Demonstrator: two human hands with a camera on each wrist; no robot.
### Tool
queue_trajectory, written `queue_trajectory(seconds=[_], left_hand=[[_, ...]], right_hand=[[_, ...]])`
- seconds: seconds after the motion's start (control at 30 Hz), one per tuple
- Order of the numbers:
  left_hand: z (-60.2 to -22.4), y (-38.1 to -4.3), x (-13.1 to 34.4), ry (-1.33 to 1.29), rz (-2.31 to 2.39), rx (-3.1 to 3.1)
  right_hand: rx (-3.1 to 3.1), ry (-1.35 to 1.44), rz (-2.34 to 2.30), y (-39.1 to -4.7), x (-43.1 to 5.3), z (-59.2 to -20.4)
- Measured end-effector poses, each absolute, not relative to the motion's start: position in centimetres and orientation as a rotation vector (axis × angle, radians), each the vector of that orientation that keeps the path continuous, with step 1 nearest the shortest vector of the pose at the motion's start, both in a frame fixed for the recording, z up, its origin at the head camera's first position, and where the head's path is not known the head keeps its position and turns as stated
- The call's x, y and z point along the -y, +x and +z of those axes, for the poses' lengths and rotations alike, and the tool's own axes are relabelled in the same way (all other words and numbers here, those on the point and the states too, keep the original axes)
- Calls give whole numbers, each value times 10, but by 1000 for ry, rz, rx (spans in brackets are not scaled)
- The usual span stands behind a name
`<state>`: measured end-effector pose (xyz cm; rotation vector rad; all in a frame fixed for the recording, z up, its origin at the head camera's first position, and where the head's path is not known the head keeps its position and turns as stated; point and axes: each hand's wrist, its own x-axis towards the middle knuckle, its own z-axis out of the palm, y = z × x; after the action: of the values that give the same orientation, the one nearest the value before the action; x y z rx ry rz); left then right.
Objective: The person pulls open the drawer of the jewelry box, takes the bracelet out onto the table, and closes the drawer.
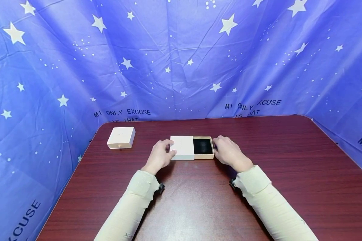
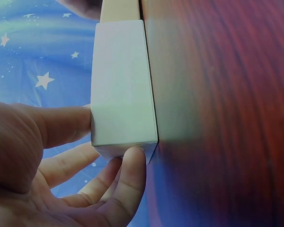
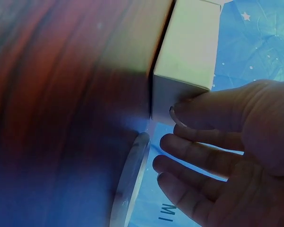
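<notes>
A white slide-out box has its outer sleeve (image 1: 182,148) on the left and its drawer (image 1: 203,156), tan-walled with a black lining, sticking partway out to the right. My left hand (image 1: 160,154) grips the sleeve's left end, one digit at the upper edge and another fingertip on the end face in the left wrist view. At the drawer's outer end is my right hand (image 1: 230,151). Its thumb and index fingertip come together at that end face in the right wrist view, pinching there, while the other fingers (image 3: 199,153) stay loosely bent.
Another white box (image 1: 121,136), closed, with a small tab on its front, sits at the table's back left. The dark red wooden table (image 1: 184,201) ends at a blue curtain (image 1: 175,67) printed with stars and lettering.
</notes>
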<state>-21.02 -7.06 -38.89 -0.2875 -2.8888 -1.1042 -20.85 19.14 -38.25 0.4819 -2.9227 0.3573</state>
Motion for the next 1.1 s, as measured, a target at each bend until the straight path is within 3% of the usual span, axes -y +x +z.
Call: queue_trajectory(seconds=[1.1], left_hand=[[-388, -209, 72, -312, -1104, 2864]], right_hand=[[2893, 538, 356, -207, -182, -383]])
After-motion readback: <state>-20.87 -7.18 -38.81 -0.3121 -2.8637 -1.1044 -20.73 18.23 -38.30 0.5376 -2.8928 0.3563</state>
